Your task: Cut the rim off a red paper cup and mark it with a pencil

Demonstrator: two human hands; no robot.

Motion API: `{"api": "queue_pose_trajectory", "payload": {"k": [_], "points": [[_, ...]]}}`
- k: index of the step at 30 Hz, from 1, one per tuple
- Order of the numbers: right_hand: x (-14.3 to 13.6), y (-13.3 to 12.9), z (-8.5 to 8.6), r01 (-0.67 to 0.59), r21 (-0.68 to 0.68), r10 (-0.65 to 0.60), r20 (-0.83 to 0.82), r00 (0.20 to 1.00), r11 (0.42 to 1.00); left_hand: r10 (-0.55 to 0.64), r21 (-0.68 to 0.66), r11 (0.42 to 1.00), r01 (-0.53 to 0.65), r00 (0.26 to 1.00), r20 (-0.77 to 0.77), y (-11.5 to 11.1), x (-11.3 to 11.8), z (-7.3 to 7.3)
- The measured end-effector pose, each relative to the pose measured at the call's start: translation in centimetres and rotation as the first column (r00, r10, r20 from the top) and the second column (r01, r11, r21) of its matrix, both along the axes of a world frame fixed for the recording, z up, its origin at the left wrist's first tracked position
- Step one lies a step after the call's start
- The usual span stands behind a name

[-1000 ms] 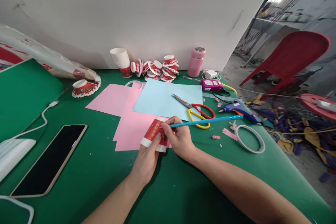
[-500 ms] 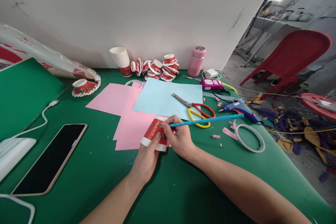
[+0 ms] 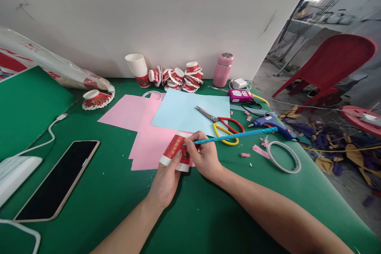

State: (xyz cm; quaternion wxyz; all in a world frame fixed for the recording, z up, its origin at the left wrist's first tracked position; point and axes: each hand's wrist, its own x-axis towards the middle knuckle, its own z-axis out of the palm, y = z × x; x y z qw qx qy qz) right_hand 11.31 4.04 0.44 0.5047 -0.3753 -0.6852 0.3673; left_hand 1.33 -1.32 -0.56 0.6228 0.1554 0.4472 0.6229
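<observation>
My left hand (image 3: 166, 182) is closed around a red paper cup (image 3: 172, 147) with a white rim, tilted above the green table. The left thumb presses on the cup's printed side. Pinched in my right hand (image 3: 205, 154) is a blue pencil (image 3: 235, 137), its tip at the red printed side of the cup. The pencil slants up to the right, passing over the handles of scissors (image 3: 208, 115) with one red and one yellow grip. Sheets of pink paper (image 3: 147, 145) and light blue paper (image 3: 178, 107) lie just beyond my hands.
Cut cups (image 3: 177, 75), a cup stack (image 3: 137, 65) and a pink flask (image 3: 223, 70) stand along the wall. A blue glue gun (image 3: 272, 123), purple power strip (image 3: 240, 95) and tape roll (image 3: 284, 156) lie right. A phone (image 3: 58, 180) lies left.
The pencil's tip has shifted very slightly to the right along the cup, and its far end has risen a little. Both hands keep their hold.
</observation>
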Motion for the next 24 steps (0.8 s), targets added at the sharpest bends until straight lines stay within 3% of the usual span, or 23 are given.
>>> {"api": "queue_pose_trajectory", "payload": {"k": [16,24], "points": [[-0.49,0.01,-0.23,-0.036,-0.061,0.031,-0.075,0.997,0.998,0.003,0.006,1.000,-0.003,1.000,0.000,0.02,0.12,0.27],[-0.28,0.04,-0.08,-0.010,-0.037,0.009,-0.015,1.000,0.999,-0.011,0.005,1.000,0.011,1.000,-0.009,-0.03,0.01,0.16]]}}
